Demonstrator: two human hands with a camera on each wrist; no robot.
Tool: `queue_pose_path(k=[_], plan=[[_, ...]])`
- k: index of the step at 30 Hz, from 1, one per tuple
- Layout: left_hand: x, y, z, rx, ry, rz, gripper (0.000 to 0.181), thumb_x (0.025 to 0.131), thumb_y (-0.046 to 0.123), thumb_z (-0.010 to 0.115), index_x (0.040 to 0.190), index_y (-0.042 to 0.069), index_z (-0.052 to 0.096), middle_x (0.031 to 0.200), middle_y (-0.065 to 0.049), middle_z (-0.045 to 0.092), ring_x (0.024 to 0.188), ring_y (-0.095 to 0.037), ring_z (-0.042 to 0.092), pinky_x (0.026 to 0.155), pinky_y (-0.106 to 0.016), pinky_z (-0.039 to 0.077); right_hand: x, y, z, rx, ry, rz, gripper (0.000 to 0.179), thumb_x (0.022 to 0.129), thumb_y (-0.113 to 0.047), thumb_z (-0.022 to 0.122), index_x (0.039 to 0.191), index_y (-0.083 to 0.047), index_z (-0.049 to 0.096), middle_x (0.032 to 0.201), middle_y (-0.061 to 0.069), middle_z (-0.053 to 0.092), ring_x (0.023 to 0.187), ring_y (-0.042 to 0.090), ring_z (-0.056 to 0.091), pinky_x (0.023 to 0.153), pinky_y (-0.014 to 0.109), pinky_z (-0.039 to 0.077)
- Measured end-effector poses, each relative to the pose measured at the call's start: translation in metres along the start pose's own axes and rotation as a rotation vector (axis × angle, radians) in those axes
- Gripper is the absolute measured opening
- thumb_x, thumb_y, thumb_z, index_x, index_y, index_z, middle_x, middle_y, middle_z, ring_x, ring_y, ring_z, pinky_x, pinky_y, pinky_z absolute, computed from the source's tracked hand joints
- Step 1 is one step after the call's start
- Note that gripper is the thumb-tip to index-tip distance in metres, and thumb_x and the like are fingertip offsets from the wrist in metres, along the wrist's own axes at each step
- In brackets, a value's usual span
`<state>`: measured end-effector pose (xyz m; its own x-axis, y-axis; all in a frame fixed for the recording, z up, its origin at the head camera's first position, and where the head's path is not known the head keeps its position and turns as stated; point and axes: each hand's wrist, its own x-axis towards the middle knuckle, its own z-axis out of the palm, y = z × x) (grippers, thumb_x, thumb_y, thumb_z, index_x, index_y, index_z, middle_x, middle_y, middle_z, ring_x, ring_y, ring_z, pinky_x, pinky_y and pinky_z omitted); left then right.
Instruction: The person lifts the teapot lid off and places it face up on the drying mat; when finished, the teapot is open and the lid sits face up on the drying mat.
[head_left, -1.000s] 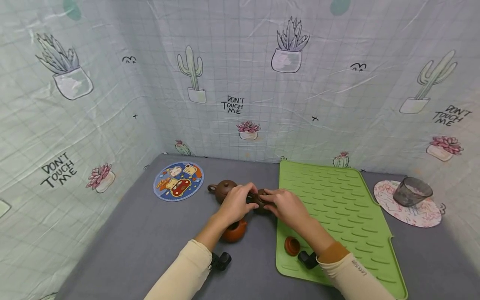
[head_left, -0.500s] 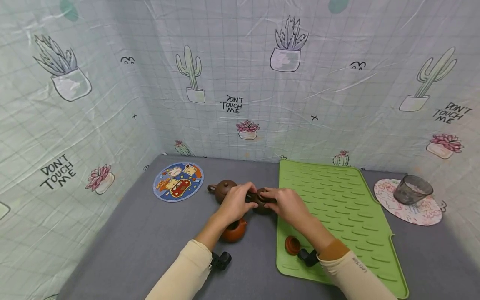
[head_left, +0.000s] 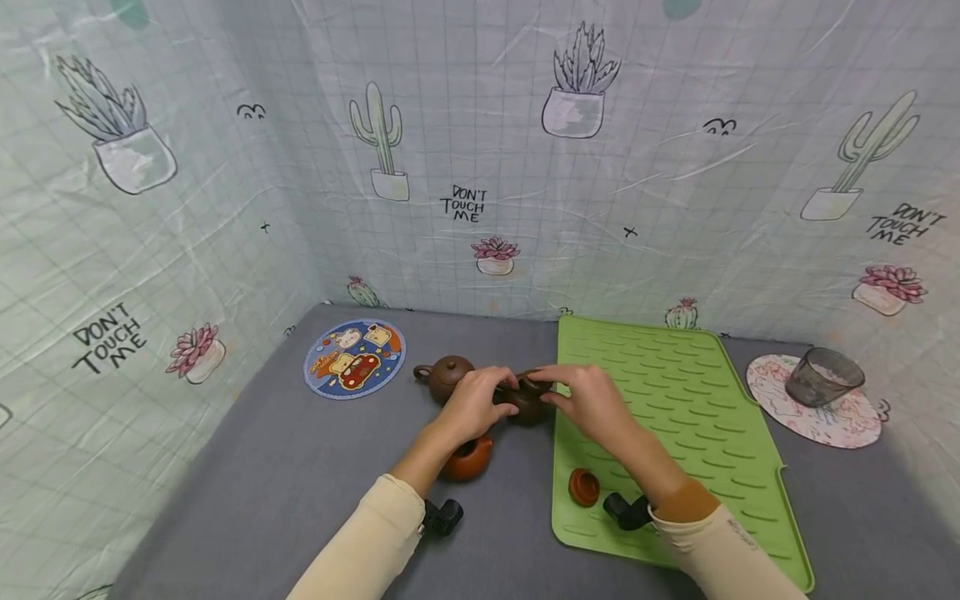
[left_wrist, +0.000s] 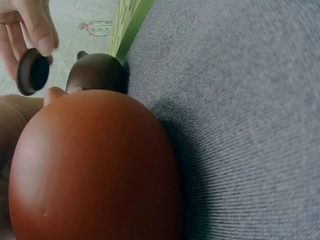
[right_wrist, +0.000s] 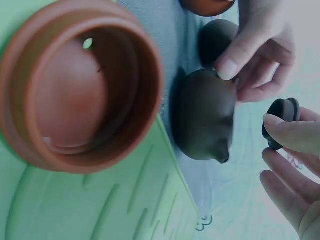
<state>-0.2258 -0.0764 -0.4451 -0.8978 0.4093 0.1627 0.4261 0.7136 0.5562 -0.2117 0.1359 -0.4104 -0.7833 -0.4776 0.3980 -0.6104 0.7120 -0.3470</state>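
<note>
With thumb and fingers, my left hand (head_left: pixel 472 404) pinches a dark brown teapot (right_wrist: pixel 202 120) near its top edge, steadying it on the grey cloth. Just above and to the right, my right hand (head_left: pixel 588 400) holds the teapot's small dark lid (right_wrist: pixel 280 112) between thumb and fingers, apart from the pot. A second dark brown teapot (head_left: pixel 447 379), lid on, stands behind the left hand. Below the left wrist sits an orange-brown teapot (head_left: pixel 465 461) with its top uncovered. Its likely lid, an orange-brown one (head_left: pixel 583 487), lies with its hollow side showing on the green mat (head_left: pixel 660 417).
A round blue cartoon placemat (head_left: pixel 356 358) lies at the back left. On the far right, a dark translucent cup (head_left: pixel 823 379) stands on a pink-patterned oval mat (head_left: pixel 847 435). A patterned curtain (head_left: pixel 495 150) closes off the back and sides.
My right hand has raised the dark lid off the teapot and shifted slightly right. The left hand keeps its place on the pot.
</note>
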Motion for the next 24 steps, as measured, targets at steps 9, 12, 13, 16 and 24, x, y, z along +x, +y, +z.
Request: queue_pose_path(k=[9, 12, 13, 16, 24], plan=[[0.000, -0.001, 0.000, -0.015, 0.016, 0.025, 0.023, 0.087, 0.021, 0.082, 0.107, 0.014, 0.074, 0.120, -0.005, 0.073, 0.111, -0.023, 0.069, 0.096, -0.040, 0.057, -0.005, 0.000, -0.012, 0.051, 0.046, 0.008, 0.037, 0.080, -0.005, 0.085, 0.115, -0.014, 0.078, 0.110, 0.006, 0.079, 0.096, 0.022, 0.077, 0.078, 0.038, 0.064], [0.000, -0.001, 0.000, -0.011, 0.014, 0.026, 0.022, 0.087, 0.021, 0.082, 0.107, 0.015, 0.074, 0.120, -0.004, 0.073, 0.111, -0.023, 0.069, 0.096, -0.040, 0.057, -0.008, 0.000, -0.016, 0.073, 0.062, 0.022, 0.038, 0.079, -0.005, 0.085, 0.115, -0.015, 0.077, 0.109, 0.005, 0.079, 0.093, 0.021, 0.077, 0.076, 0.037, 0.064], [0.001, -0.001, 0.000, -0.011, 0.014, 0.027, 0.022, 0.087, 0.022, 0.082, 0.106, 0.015, 0.074, 0.120, -0.004, 0.073, 0.111, -0.022, 0.069, 0.096, -0.040, 0.057, -0.009, 0.000, -0.017, 0.082, 0.066, 0.028, 0.038, 0.080, -0.004, 0.085, 0.116, -0.016, 0.077, 0.110, 0.005, 0.079, 0.093, 0.021, 0.077, 0.075, 0.036, 0.064], [0.001, -0.001, 0.001, -0.014, 0.013, 0.023, 0.021, 0.087, 0.021, 0.082, 0.105, 0.015, 0.074, 0.119, -0.004, 0.073, 0.110, -0.023, 0.069, 0.095, -0.039, 0.057, -0.012, 0.000, -0.022, 0.122, 0.065, 0.048, 0.039, 0.082, -0.004, 0.082, 0.118, -0.017, 0.076, 0.114, 0.004, 0.078, 0.096, 0.021, 0.076, 0.076, 0.034, 0.064], [0.001, 0.001, -0.002, -0.014, 0.011, 0.017, 0.018, 0.087, 0.018, 0.081, 0.103, 0.014, 0.073, 0.117, -0.005, 0.072, 0.108, -0.024, 0.069, 0.093, -0.040, 0.058, -0.019, -0.002, -0.034, 0.264, 0.068, 0.087, 0.037, 0.089, -0.002, 0.076, 0.124, -0.010, 0.071, 0.112, 0.010, 0.079, 0.100, 0.026, 0.077, 0.081, 0.035, 0.065]])
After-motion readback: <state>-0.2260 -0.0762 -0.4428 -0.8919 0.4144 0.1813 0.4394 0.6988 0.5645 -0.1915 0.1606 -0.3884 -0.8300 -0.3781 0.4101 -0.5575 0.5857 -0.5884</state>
